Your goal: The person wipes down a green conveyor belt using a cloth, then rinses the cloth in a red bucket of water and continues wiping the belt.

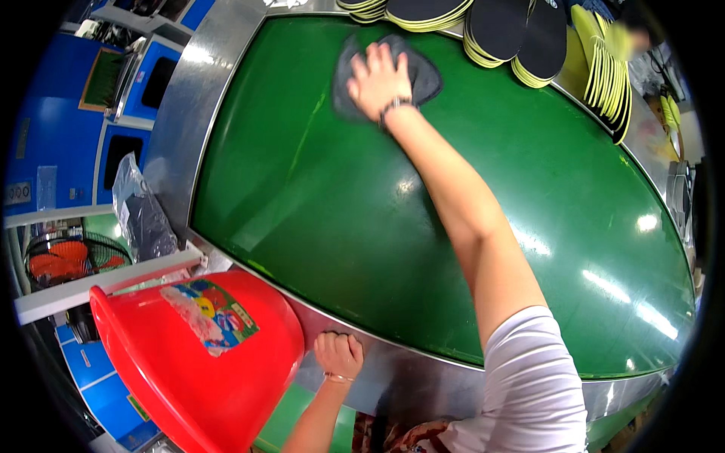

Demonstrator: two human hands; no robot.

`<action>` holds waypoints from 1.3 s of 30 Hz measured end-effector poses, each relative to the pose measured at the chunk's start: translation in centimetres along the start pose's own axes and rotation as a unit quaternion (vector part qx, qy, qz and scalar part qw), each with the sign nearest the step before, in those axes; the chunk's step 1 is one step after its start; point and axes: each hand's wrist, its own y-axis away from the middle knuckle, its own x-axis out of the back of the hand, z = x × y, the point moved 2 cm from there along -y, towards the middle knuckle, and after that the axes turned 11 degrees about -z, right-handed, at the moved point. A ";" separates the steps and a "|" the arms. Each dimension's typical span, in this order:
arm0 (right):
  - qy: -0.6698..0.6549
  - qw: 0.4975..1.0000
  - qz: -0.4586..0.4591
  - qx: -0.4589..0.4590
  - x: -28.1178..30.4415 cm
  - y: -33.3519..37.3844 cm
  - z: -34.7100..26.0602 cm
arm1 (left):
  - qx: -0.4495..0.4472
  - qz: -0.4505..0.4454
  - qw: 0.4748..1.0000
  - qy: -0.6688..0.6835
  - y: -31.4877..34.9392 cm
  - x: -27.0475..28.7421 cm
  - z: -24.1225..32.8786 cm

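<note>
My right hand (379,81) lies flat with its fingers spread on a dark grey cloth (424,78). The cloth rests on a glossy green conveyor surface (355,219), near its far edge. A dark bracelet circles my right wrist, and that arm stretches across the green surface. Closed in a fist, my left hand (338,353) rests at the near metal rim (408,364), just right of a big red plastic basin (158,347). No object shows in the left fist. The basin is tilted and carries a torn colourful label.
Stacks of black insoles (495,29) with yellow-green edges line the far rim, and more insoles (608,87) fan out at the far right. On the left are a clear plastic bag (142,215), a fan with orange blades (64,260), a white bar (113,281) and blue cabinets (57,128).
</note>
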 end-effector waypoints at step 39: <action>-0.093 0.897 -0.097 0.422 1.6 12.9 -18.1 | 0.002 0.022 1.000 -0.006 0.2 0.2 -0.4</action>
